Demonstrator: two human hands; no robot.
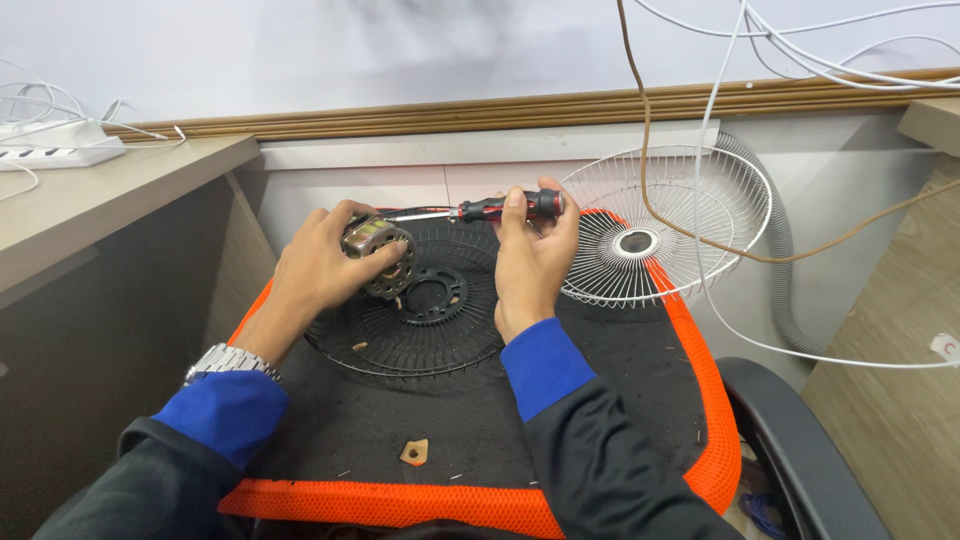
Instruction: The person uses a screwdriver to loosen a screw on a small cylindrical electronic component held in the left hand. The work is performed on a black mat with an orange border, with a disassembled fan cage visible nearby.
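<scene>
Left hand point(320, 265) gripping motor point(380, 255), right hand point(530, 255) holding screwdriver point(500, 208), tip seemingly at motor

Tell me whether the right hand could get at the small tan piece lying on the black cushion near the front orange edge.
Probably not as things stand: the right hand is wrapped around the screwdriver. The tan piece lies uncovered between both sleeves, so only that full grip hinders it.
</scene>
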